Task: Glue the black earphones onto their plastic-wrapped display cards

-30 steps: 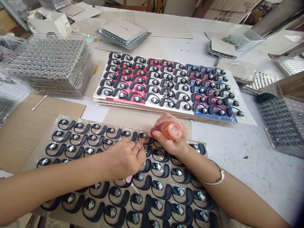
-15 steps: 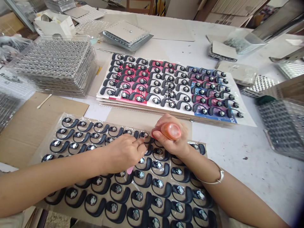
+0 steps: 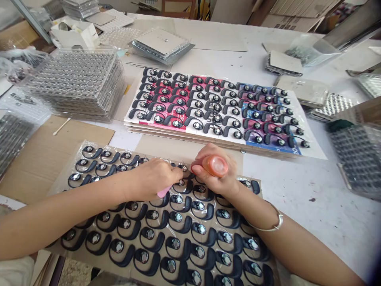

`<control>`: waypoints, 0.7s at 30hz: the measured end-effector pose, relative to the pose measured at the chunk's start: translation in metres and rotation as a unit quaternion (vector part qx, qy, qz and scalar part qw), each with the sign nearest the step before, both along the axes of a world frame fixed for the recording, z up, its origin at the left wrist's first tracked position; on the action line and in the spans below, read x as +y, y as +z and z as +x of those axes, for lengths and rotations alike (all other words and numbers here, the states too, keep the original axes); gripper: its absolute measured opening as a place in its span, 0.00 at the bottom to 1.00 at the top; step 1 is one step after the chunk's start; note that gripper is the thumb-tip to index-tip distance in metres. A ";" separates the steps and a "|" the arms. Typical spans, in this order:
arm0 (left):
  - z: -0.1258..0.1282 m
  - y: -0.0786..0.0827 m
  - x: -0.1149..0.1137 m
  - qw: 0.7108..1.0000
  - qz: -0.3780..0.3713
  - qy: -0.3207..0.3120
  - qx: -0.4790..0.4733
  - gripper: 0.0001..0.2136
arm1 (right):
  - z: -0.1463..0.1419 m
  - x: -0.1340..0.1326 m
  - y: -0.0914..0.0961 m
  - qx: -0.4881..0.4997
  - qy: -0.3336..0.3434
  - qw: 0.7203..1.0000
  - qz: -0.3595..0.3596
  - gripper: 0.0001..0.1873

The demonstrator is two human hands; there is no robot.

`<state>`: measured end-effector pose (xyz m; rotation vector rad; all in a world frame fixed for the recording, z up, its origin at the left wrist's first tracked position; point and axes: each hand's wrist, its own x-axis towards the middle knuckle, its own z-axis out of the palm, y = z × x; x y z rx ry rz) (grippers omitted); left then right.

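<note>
Left hand (image 3: 153, 178): fingers drawn narrow, fingertips (image 3: 179, 170) on clear film over an ear-hook earphone (image 3: 182, 168); a pink piece (image 3: 163, 192) shows beneath, grip unclear.
Right hand (image 3: 216, 172): closed around an orange plastic tube (image 3: 215, 166).
Earphones: rows sealed under the film on a cardboard sheet (image 3: 154, 145), beneath both hands.
Table (image 3: 323, 198): beyond them, stacked printed cards (image 3: 131, 125) carrying mounted earphones.

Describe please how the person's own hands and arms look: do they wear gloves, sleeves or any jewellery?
The left hand and right hand are both bare, with no gloves, and no sleeves show on the forearms. A thin silver bangle circles the right wrist; the left wrist shows no such band.
</note>
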<state>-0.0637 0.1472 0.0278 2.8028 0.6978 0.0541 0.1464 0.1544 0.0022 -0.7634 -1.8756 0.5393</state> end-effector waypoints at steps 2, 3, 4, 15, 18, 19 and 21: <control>0.000 -0.001 0.000 1.000 -0.009 0.010 -0.001 0.05 | 0.001 0.000 -0.001 0.003 0.000 1.000 -0.005 0.06; -0.001 -0.001 0.000 1.000 -0.012 0.013 -0.002 0.05 | 0.001 0.001 -0.002 0.004 -0.001 1.000 -0.008 0.06; -0.001 -0.002 0.000 1.000 -0.015 0.014 -0.002 0.04 | 0.002 0.001 -0.003 0.005 -0.003 1.000 -0.009 0.06; -0.003 -0.004 0.004 0.996 -0.079 0.029 -0.033 0.09 | 0.001 -0.001 -0.002 0.007 -0.008 1.000 -0.013 0.05; -0.004 -0.004 0.005 0.994 -0.083 0.030 -0.057 0.08 | 0.001 -0.002 -0.001 0.002 -0.011 1.000 -0.017 0.06; -0.005 -0.004 0.005 0.994 -0.082 0.029 -0.065 0.08 | 0.001 -0.002 -0.001 0.002 -0.011 1.000 -0.017 0.06; -0.005 -0.004 0.006 0.993 -0.085 0.031 -0.076 0.08 | 0.001 -0.002 -0.001 0.006 -0.011 1.000 -0.014 0.06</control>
